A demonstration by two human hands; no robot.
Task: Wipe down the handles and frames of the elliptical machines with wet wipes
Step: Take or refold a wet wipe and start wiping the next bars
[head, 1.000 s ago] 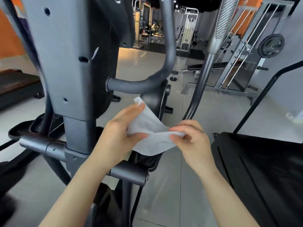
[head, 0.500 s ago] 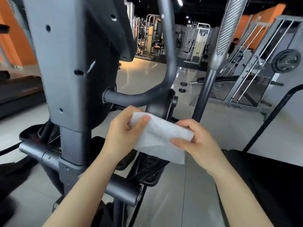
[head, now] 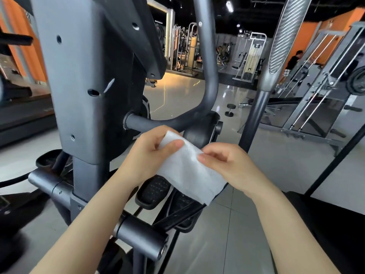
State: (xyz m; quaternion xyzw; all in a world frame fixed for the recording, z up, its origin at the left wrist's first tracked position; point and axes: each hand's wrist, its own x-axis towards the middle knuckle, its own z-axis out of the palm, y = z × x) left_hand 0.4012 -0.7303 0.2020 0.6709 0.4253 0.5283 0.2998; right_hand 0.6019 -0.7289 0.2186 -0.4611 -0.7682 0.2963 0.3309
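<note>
A white wet wipe (head: 189,171) hangs unfolded in the air, slanting down to the right, pinched at its upper edge. Behind it stands the grey elliptical: a broad upright frame (head: 83,80), a curved dark handle (head: 205,80) bending into it, and a ribbed silver grip (head: 284,36) to the right.

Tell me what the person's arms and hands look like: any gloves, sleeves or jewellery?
Both are bare. The left hand and right hand wear no gloves, rings or watch. No sleeve shows on either forearm as far as the picture's lower edge. The visible fingernails are short and unpainted.
</note>
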